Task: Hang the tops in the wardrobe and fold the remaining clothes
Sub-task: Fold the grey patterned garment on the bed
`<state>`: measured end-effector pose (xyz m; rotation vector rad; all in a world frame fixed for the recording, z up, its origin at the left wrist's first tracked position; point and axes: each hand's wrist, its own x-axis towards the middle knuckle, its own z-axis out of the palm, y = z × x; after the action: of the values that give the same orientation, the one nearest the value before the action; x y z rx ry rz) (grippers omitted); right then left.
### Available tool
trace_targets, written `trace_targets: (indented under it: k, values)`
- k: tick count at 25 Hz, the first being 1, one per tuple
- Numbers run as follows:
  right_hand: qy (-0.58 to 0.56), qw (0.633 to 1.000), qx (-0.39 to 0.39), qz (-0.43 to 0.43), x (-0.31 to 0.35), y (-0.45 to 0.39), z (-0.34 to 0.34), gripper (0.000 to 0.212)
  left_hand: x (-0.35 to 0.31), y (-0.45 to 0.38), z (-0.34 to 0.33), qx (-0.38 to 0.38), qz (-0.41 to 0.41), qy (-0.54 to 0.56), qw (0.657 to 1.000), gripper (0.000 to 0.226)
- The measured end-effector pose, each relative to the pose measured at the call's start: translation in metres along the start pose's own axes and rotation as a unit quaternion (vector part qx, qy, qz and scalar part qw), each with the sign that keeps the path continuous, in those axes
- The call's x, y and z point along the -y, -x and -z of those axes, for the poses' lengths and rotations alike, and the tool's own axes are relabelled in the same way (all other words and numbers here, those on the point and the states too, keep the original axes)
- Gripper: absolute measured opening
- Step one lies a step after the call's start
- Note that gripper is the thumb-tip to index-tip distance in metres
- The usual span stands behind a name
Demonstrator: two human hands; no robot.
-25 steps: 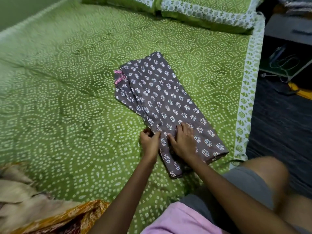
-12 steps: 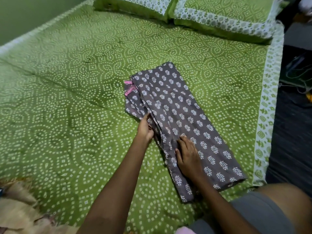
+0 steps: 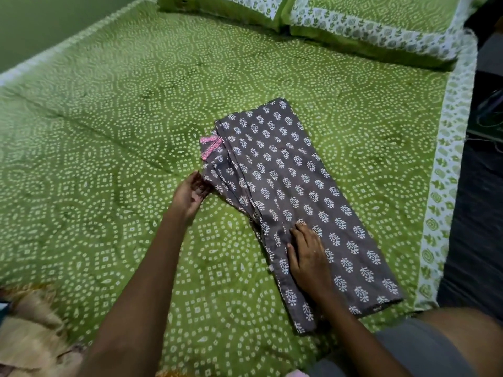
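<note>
A grey garment [image 3: 294, 186] with a white leaf print lies folded lengthwise on the green bedsheet [image 3: 109, 131], running from mid-bed toward the near right edge. A pink trim [image 3: 209, 146] pokes out at its far left corner. My left hand [image 3: 190, 194] is at the garment's left edge, fingers curled at the layered fabric there. My right hand [image 3: 307, 257] lies flat on the cloth near its lower left edge, fingers straight and pressing down.
Two green pillows [image 3: 353, 20] lie at the head of the bed. A heap of beige and orange clothes [image 3: 30, 333] sits at the near left. The bed's white patterned border [image 3: 446, 186] runs along the right, with dark floor [image 3: 479, 213] beyond. My knee [image 3: 449, 341] is at the lower right.
My left hand has slid up along the garment's left edge, away from my right hand. My right hand has stayed flat on the lower part. The camera has moved closer.
</note>
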<state>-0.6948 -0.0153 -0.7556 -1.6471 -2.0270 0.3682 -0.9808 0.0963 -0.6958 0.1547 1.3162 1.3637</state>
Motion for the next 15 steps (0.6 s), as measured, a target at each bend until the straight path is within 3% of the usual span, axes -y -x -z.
trace_targets:
  k: [3, 4, 6, 9, 12, 13, 15]
  values:
    - [-0.007, 1.000, 0.004, -0.010, 0.000, -0.001, 0.000, 0.040, -0.003, 0.006, -0.026, 0.010, -0.003, -0.178, 0.984, 0.013]
    - [-0.006, 1.000, 0.003, -0.011, 0.000, 0.000, 0.001, 0.041, -0.006, 0.009, -0.034, -0.009, -0.007, -0.182, 0.983, 0.015]
    - [-0.009, 1.000, 0.003, -0.009, 0.000, 0.000, 0.001, 0.041, -0.010, 0.015, -0.038, -0.006, -0.016, -0.060, 0.998, 0.020]
    - [-0.019, 1.000, 0.009, -0.008, -0.001, 0.001, 0.002, 0.041, -0.011, 0.015, -0.016, -0.006, -0.051, 0.106, 0.993, 0.037]
    - [-0.026, 1.000, 0.012, -0.012, 0.000, 0.000, 0.004, 0.041, -0.008, 0.025, 0.020, 0.005, 0.028, 0.057, 0.998, 0.062]
    - [-0.027, 0.999, 0.015, -0.013, 0.001, 0.000, 0.005, 0.042, -0.006, 0.032, 0.025, 0.039, 0.046, -0.008, 0.998, 0.060]
    - [-0.029, 0.999, 0.032, -0.020, 0.002, 0.000, 0.008, 0.046, -0.002, 0.037, 0.032, 0.030, 0.033, -0.068, 0.997, 0.036]
